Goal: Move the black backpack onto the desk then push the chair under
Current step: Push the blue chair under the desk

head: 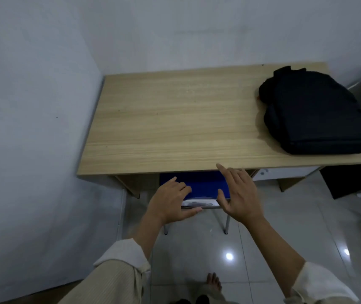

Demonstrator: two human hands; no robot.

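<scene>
The black backpack lies flat on the right end of the light wooden desk. A blue-seated chair on thin metal legs stands mostly under the desk's front edge, with only its rear strip showing. My left hand rests on the chair's back edge at the left, fingers spread. Over the chair's right corner is my right hand, fingers apart, its thumb at the chair's edge and fingertips near the desk's rim. Neither hand grips anything.
White walls close in on the desk at the left and behind. A dark piece of furniture stands to the right of the desk. The floor is glossy pale tile, and my bare foot shows at the bottom.
</scene>
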